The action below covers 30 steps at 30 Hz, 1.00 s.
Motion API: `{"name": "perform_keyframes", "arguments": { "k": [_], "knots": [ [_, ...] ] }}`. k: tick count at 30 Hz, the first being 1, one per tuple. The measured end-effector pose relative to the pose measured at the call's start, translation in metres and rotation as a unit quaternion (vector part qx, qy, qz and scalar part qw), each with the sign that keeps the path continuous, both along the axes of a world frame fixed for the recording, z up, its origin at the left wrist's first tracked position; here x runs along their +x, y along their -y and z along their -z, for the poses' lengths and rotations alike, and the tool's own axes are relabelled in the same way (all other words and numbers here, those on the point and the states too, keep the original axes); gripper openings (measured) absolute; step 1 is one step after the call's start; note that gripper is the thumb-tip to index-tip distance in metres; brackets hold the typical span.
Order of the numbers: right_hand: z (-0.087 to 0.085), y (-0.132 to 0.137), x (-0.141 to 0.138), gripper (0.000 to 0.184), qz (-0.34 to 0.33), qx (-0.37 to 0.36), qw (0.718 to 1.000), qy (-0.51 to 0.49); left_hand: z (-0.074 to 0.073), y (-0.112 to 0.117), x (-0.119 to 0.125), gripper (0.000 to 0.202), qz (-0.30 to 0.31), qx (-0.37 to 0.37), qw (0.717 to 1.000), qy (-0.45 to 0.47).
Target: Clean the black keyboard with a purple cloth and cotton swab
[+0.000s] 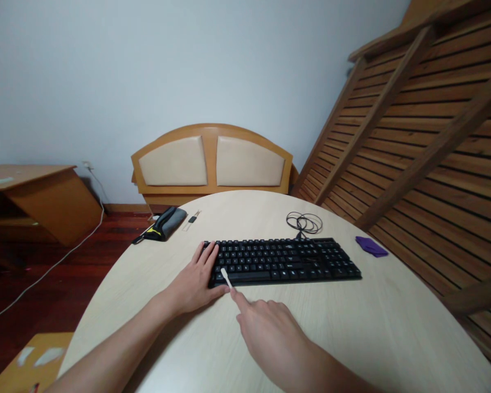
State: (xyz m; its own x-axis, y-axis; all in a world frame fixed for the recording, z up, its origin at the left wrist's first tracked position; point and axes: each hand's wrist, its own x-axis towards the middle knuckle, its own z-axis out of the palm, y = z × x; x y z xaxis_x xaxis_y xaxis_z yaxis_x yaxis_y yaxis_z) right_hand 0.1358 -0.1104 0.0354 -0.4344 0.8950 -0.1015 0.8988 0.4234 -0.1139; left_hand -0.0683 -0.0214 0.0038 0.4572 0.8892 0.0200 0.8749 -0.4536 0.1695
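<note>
A black computer keyboard (pixel 278 262) lies flat on the pale wooden table (pixel 352 333). My left hand (pixel 196 278) grips its left end, fingers at the rear left corner and thumb along the front edge. In my right hand (pixel 270 333) is a slim white stick with a wider oblong head (pixel 225 274); the exact kind is too small to tell. Its head is over the lower left keys, and the index finger stretches along the handle. My right palm and other fingers are turned down and partly hidden.
Behind the keyboard its black cable (pixel 304 222) lies coiled. A folded purple cloth (pixel 371 246) is at the right. At the left rear edge sit a grey and black pouch (pixel 163 222) and a small dark item (pixel 192 219). Leaning wooden slats (pixel 417 136) flank the table's right.
</note>
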Motion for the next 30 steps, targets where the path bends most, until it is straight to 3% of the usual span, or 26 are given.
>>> {"name": "perform_keyframes", "arguments": {
  "k": [8,15,23,30],
  "knots": [
    [-0.002,-0.01,0.001,0.053,-0.004,0.007,1.0,0.001,0.005,-0.005,-0.01,0.099,0.028,0.022,0.997,0.067],
    [-0.008,-0.017,-0.005,0.052,0.008,-0.003,1.0,-0.02,-0.003,-0.02,-0.031,0.107,0.091,-0.011,0.986,0.14],
    [-0.013,-0.025,-0.012,0.05,0.02,-0.004,0.999,-0.035,0.001,-0.035,-0.048,0.121,0.057,-0.092,0.978,0.177],
    [-0.011,-0.041,-0.022,0.048,0.028,0.015,0.998,-0.051,0.002,-0.036,-0.047,0.123,0.068,-0.099,0.972,0.201]
  ]
}}
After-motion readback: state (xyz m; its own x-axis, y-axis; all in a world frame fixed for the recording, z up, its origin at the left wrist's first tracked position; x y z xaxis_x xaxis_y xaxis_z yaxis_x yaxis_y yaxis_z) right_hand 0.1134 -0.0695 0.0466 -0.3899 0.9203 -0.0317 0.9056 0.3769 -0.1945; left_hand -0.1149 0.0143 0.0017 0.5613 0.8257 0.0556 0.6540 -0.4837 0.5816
